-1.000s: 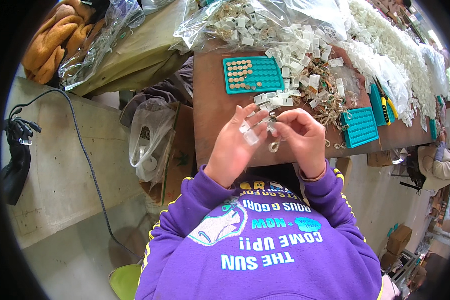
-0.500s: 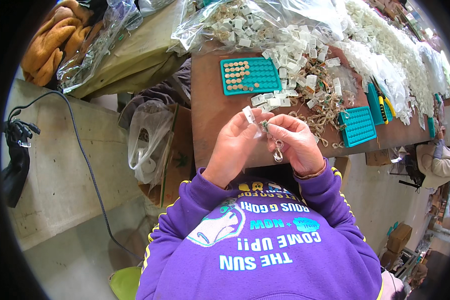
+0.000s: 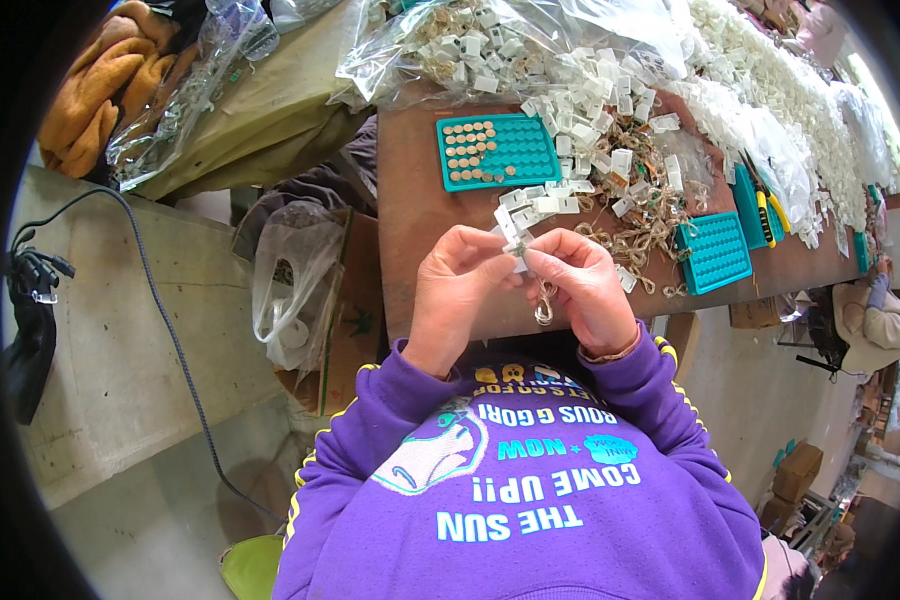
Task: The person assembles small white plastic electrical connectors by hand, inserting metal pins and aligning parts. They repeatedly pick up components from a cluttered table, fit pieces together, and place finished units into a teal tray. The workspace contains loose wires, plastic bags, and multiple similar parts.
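Note:
Over the table's near edge, my two hands meet. My left hand [image 3: 457, 290] pinches a small white plastic case [image 3: 509, 224] between thumb and fingers. In my right hand [image 3: 594, 292] is a coiled bundle of thin pale wire [image 3: 544, 304], hanging down from the fingertips. A small part at the wire's upper end is pressed against the case; the fingers mostly hide it. Just beyond lie loose white cases [image 3: 578, 150] and a tangle of wired pieces [image 3: 642, 238]. A teal tray [image 3: 532, 152] holds rows of round coin-like discs [image 3: 467, 140] on its left side.
At the right stand another teal tray [image 3: 715, 255] and yellow-handled pliers [image 3: 767, 218]. Clear plastic bags [image 3: 400, 50] and a long heap of white pieces [image 3: 800, 130] lie behind. A cardboard box [image 3: 355, 340] with a white bag [image 3: 295, 270] sits left of the table.
The white case and the wired part, apart before, have come together between my fingertips. My right hand has moved slightly left, and the wire coil hangs lower.

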`<state>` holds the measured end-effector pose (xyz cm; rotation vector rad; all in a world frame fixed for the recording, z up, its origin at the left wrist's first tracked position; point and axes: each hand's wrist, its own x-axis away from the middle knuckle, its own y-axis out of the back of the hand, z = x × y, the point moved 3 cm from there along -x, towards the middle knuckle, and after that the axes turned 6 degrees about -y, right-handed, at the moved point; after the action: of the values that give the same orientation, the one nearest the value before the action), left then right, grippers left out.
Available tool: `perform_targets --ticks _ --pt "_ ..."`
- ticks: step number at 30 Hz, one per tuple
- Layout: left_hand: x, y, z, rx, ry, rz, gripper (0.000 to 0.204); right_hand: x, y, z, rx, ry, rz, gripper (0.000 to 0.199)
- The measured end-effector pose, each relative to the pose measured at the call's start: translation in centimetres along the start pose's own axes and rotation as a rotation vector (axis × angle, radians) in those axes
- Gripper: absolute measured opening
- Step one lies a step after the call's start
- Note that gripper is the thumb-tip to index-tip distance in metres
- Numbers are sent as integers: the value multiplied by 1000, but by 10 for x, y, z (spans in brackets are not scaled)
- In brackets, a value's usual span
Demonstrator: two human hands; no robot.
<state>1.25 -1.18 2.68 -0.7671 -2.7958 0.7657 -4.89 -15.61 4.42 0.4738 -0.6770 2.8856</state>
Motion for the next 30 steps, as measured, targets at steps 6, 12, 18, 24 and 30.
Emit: perform_targets --ticks 6,12,18,24,30 --pt "-4 1 -11 -174 -5 109 18 6 2 16 148 -23 52 13" --pt "-1 0 -25 -168 45 304 21 2 11 11 96 -174 256 16" --pt "0 -6 -21 -66 102 377 20 5 6 -25 -436 -465 392 48" --pt "5 -7 -16 -6 51 211 16 2 9 -18 -215 -274 243 30" --pt "8 -5 -14 -329 -183 15 14 15 1 3 293 60 8 14"
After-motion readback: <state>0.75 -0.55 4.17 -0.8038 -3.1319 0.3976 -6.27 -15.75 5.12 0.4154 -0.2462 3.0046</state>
